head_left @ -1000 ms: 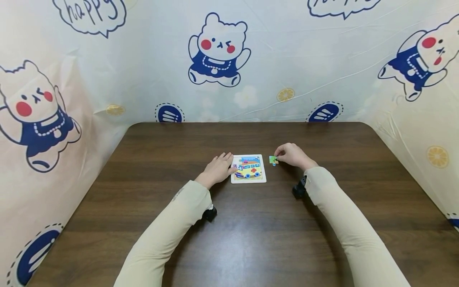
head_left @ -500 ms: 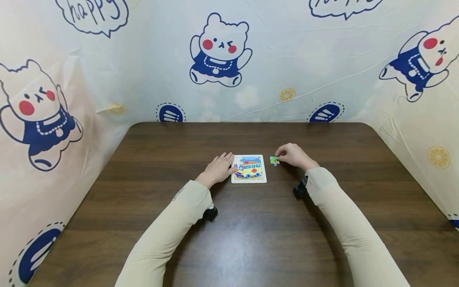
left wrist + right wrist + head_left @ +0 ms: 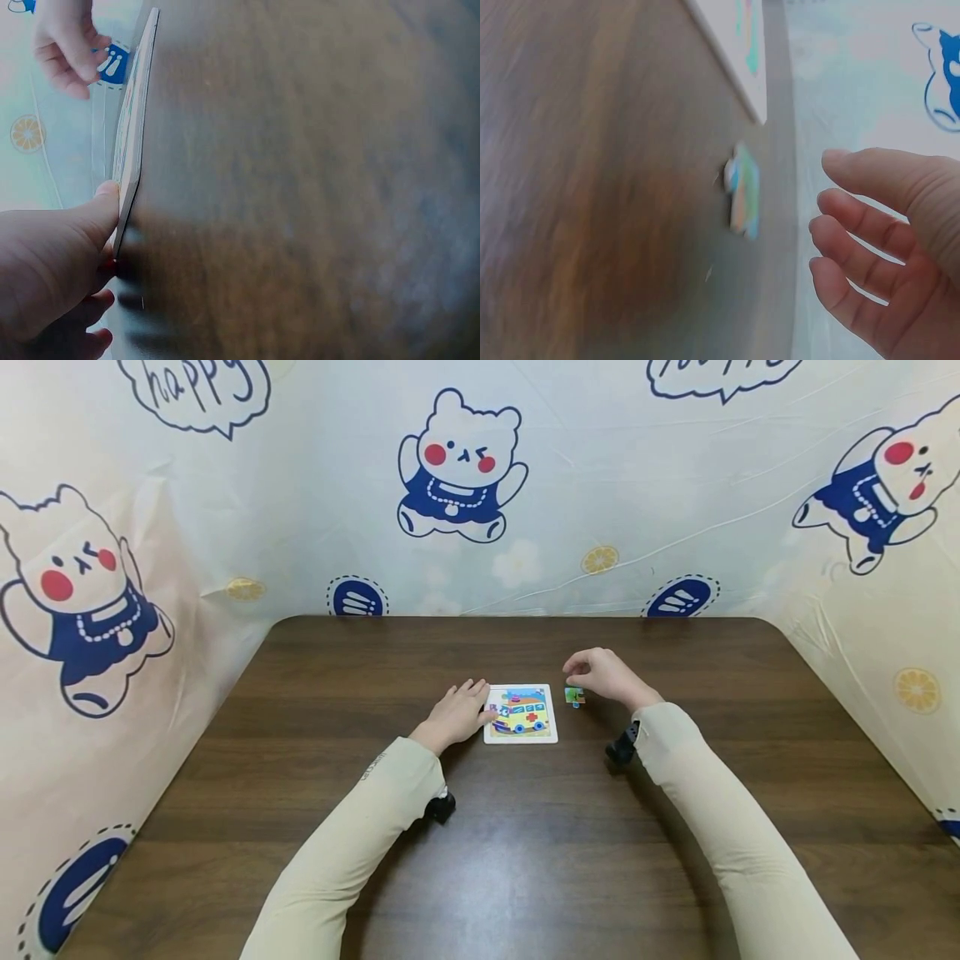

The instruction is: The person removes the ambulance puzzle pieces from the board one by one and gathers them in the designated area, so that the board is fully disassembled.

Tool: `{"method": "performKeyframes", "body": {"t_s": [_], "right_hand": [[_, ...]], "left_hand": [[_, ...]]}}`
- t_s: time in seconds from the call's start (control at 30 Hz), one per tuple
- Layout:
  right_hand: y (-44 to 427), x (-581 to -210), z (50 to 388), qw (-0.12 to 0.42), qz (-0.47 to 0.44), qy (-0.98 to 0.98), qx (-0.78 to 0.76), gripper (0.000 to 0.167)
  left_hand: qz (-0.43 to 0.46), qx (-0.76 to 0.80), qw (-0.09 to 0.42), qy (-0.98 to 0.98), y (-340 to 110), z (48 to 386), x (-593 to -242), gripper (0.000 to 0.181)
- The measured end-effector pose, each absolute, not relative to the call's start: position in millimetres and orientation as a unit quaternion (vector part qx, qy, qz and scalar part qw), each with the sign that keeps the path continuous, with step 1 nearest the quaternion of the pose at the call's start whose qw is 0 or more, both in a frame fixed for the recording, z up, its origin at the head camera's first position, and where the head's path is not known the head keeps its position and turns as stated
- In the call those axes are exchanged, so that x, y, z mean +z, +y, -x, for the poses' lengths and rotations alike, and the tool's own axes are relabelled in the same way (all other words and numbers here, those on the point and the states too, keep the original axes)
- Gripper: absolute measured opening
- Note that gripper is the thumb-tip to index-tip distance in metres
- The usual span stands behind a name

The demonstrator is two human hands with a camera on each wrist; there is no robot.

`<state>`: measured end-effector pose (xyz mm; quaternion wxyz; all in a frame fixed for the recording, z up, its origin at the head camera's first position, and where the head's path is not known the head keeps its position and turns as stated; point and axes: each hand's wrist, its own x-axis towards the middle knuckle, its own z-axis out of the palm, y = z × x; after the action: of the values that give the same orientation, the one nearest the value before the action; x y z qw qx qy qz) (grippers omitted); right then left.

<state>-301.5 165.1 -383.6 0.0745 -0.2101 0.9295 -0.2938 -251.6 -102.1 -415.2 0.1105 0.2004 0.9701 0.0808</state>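
A square jigsaw puzzle board point(image 3: 521, 736) with a white frame and a yellow ambulance picture lies flat on the table. My left hand point(image 3: 453, 718) rests along its left edge, fingers fairly straight. In the left wrist view the thumb point(image 3: 101, 214) touches the frame. Just right of the board is a small green and blue puzzle piece point(image 3: 574, 696), also seen blurred on the tabletop in the right wrist view point(image 3: 744, 193). My right hand point(image 3: 609, 677) hovers by the piece, apart from it, with loosely bent fingers and nothing between thumb and fingertips.
The brown wooden table point(image 3: 495, 860) reaches back to a printed cloth backdrop point(image 3: 300, 510) with cartoon bears, which also hangs at both sides. A black wrist camera point(image 3: 440, 807) sits under the left cuff, another point(image 3: 621, 749) under the right.
My right hand has let go of the puzzle piece, lifting and shifting slightly away and to the left. The piece stays on the table. My left hand has kept its place on the board.
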Motion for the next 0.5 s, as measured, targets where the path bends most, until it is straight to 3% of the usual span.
{"method": "performKeyframes", "body": {"t_s": [0.5], "right_hand": [[122, -384, 298, 0.101, 0.251, 0.919, -0.287, 0.022]], "left_hand": [[-0.208, 0.093, 0.109, 0.968, -103, 249, -412, 0.062]]}}
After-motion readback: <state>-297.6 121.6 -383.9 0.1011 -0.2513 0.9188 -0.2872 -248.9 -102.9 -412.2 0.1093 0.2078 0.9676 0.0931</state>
